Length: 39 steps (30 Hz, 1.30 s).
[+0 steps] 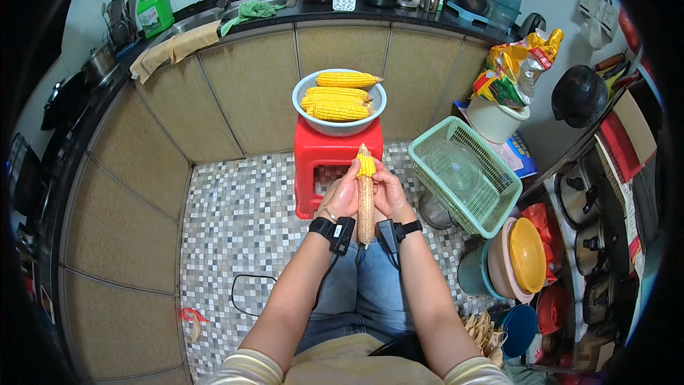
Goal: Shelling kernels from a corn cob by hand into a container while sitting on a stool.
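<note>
Between my two hands is a corn cob (366,200), its lower length stripped to the pale core and yellow kernels left near the tip. My left hand (344,192) holds it from the left, thumb against the kernels. From the other side my right hand (390,191) grips it, fingers at the lower edge of the kernel band. Just beyond them a light blue bowl (342,127) rests on a red plastic stool (337,144). Several yellow corn cobs (336,104) lie in the bowl; whether loose kernels lie under them is hidden.
To the right, a green plastic basket (494,184) holds a clear round lid. Stacked basins (505,272) and a blue bucket (519,331) stand nearer me, beside dry husks (483,331). A thin black cable loop (254,294) lies on the tiled floor at left. Cabinets (246,91) line the far side.
</note>
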### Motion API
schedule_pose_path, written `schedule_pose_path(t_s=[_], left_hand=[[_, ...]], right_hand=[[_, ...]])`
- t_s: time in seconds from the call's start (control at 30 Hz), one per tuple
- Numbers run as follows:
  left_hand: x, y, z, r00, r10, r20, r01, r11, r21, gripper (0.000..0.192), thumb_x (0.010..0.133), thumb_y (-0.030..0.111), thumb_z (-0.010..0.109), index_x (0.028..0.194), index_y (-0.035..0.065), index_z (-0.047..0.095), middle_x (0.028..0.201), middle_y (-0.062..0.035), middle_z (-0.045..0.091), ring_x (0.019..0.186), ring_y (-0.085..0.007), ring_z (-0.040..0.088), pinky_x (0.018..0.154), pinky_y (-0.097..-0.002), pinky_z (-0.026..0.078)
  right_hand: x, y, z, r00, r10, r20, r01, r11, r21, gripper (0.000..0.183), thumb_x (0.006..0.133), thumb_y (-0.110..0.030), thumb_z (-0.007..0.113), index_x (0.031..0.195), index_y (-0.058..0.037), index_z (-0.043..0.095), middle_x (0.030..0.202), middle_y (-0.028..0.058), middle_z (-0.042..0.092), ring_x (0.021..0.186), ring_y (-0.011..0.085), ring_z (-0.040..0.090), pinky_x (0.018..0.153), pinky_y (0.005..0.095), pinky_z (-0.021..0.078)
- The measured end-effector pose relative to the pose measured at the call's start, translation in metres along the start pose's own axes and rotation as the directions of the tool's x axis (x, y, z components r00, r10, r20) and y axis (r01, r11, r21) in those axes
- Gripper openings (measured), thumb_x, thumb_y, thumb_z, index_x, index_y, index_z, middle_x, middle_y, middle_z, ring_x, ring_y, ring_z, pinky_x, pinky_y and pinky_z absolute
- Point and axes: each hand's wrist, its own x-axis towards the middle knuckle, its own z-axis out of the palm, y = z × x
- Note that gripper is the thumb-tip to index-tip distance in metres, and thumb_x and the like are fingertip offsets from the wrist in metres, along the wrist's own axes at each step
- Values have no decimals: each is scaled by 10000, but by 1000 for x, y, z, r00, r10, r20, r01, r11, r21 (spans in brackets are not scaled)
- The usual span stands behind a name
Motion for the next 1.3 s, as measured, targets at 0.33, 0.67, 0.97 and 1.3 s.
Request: schedule_pose_path(t_s=[0.33, 0.67, 0.97, 1.3], left_hand=[[6, -3, -9, 1000, 9, -5, -9, 1000, 3, 361, 977, 372, 418, 1240, 136, 493, 1025, -32, 603, 789, -136, 613, 660, -271, 528], [4, -2, -13, 1000, -5, 9, 5, 999, 47, 422, 981, 422, 375, 1132, 64, 540, 1010, -55, 585, 856, -150, 579, 800, -301, 497], [6, -4, -16, 999, -21, -44, 22, 999, 26, 423, 981, 422, 378, 1133, 64, 543, 1023, -55, 586, 854, -143, 574, 753, -278, 485], [6, -3, -15, 1000, -15, -23, 16, 1000, 10, 434, 981, 401, 384, 1233, 62, 484, 1066, -93, 604, 933, -176, 607, 761, -300, 528]], right_hand=[[4, -2, -18, 995, 40, 93, -34, 997, -65, 530, 772, 10, 511, 1296, -14, 436, 1195, 127, 551, 1052, 204, 568, 955, 317, 456], [-3, -5, 3, 998, 26, 63, -21, 997, -69, 546, 751, 57, 503, 1289, -28, 454, 1075, 41, 581, 837, 76, 557, 648, 161, 457], [-7, -6, 11, 1000, 24, 18, -23, 996, -82, 556, 739, 66, 506, 1285, -23, 455, 1092, 52, 568, 849, 98, 553, 666, 165, 454], [-12, 5, 4, 1000, -16, -26, 18, 998, 55, 411, 780, 75, 492, 1177, -32, 509, 1080, 58, 569, 948, 152, 564, 848, 247, 472]])
